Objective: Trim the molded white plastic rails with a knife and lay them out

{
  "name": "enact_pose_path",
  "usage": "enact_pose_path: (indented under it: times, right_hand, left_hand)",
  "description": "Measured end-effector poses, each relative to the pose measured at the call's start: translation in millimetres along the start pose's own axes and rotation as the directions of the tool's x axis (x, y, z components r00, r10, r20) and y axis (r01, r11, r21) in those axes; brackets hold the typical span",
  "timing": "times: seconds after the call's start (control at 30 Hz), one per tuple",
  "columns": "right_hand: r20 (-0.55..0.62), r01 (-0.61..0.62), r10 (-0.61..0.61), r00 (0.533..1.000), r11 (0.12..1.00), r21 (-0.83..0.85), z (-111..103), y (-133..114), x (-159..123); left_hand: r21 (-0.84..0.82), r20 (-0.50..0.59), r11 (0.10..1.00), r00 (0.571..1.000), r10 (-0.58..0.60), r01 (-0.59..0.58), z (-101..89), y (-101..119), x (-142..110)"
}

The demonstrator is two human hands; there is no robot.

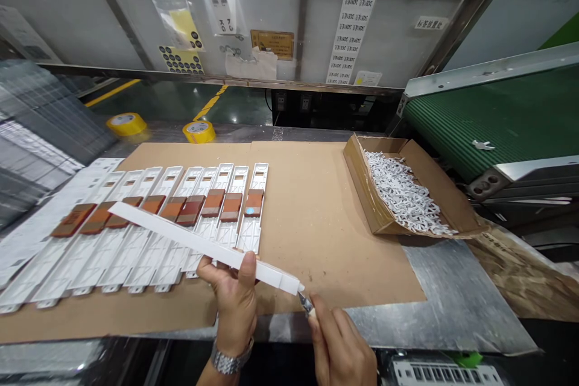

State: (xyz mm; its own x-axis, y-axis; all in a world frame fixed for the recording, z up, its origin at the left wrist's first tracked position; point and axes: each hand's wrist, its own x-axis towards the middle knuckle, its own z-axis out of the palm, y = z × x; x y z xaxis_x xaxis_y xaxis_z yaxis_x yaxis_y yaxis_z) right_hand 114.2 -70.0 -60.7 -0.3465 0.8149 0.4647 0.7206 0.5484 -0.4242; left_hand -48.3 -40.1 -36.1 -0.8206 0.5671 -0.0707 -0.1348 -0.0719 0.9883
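My left hand, with a metal watch on the wrist, is closed around a long white plastic strip held slanting above the table. My right hand grips a small craft knife. Its metal blade meets the strip's right end, and the fingers hide most of the handle. Behind the strip, several white plastic pieces lie side by side. Across each one rests a reddish-brown block; a blue round spot marks the rightmost block. The held strip covers parts of this row.
Brown cardboard covers much of the metal table. At right stands an open carton of small white plastic parts, beside a green conveyor. Yellow tape rolls sit at the back. Printed sheets lie left.
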Motion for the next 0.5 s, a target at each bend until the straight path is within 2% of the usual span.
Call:
enact_pose_path:
  times: [0.13, 0.27, 0.4, 0.5]
  right_hand:
    - [-0.02, 0.002, -0.003, 1.0, 0.999, -0.038, -1.3, 2.9, 0.6]
    - [0.012, -0.071, 0.072, 0.997, 0.994, -0.088, -2.3, 16.2, 0.2]
    - [0.039, -0.114, 0.115, 0.993, 0.993, -0.042, -3.3, 27.3, -0.1]
    - [0.02, -0.144, 0.144, 0.989, 0.989, 0.03, -6.7, 33.2, 1.6]
  left_hand:
    - [0.005, 0.001, 1.0, 1.0, -0.008, 0.008, -1.5, 1.2, -0.5]
    - [-0.033, 0.011, 0.998, 0.999, -0.05, 0.05, -4.8, 2.4, 0.0]
    - [-0.061, 0.011, 0.995, 0.997, -0.075, 0.076, -2.7, 7.3, -1.8]
    - [-0.113, 0.108, 0.964, 0.968, -0.227, 0.239, 1.4, 13.9, -7.3]
